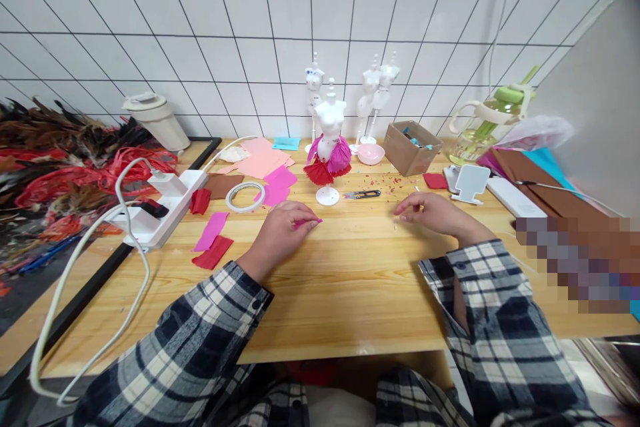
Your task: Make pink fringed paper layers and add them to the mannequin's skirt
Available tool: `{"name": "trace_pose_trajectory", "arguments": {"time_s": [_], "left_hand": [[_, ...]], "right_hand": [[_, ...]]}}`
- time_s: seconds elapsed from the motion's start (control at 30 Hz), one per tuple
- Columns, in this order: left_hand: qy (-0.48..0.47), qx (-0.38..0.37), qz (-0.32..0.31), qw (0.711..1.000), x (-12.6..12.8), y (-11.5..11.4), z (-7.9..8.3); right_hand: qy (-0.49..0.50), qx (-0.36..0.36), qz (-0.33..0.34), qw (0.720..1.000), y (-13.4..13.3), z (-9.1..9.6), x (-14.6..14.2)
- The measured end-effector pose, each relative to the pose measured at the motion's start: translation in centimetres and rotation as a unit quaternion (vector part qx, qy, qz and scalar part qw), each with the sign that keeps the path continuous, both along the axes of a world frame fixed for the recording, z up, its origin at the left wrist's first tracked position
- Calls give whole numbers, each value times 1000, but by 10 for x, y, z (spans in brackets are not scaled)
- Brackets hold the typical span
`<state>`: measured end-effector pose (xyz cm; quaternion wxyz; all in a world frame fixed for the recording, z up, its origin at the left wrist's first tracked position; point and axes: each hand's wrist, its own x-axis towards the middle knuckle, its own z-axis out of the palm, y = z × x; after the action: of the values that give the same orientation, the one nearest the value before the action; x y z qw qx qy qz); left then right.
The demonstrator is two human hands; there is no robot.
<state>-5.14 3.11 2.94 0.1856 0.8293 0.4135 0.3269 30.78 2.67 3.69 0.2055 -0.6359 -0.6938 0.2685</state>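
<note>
My left hand (287,230) is closed in a pinch on a small piece of magenta paper (303,222), most of it hidden by the fingers. My right hand (425,211) hovers over the table to the right, fingers loosely curled and apart, with no object visible in them. Between and behind the hands stands a small white mannequin (331,113) wearing a ruffled skirt of purple paper (340,155) over red paper (320,172). Black thread snips (367,194) lie beside its round base. A roll of white tape (229,198) rests to the left of my left hand.
Magenta sheets (277,183), red paper (214,253) and a power strip (170,210) with looping cables lie left. Further mannequins (370,83), a pink bowl (371,155) and a cardboard box (410,157) line the back. A phone stand (471,183) and jug (483,127) stand right.
</note>
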Motion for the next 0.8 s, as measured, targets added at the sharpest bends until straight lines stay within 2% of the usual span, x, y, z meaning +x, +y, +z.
{"name": "trace_pose_trajectory", "arguments": {"time_s": [0.07, 0.17, 0.3, 0.6, 0.8], "left_hand": [[0, 2, -1, 1000, 1, -1, -1], [0, 2, 1, 1000, 0, -1, -1], [4, 2, 1, 1000, 0, 1, -3], [13, 4, -2, 1000, 2, -2, -2], [18, -3, 4, 1000, 2, -2, 1]], "right_hand": [[-76, -40, -49, 995, 1, -3, -3], [-201, -95, -123, 967, 3, 1, -15], [-256, -158, -144, 943, 3, 7, -30], [-235, -162, -137, 949, 5, -2, -33], [-107, -178, -164, 964, 5, -1, -27]]}}
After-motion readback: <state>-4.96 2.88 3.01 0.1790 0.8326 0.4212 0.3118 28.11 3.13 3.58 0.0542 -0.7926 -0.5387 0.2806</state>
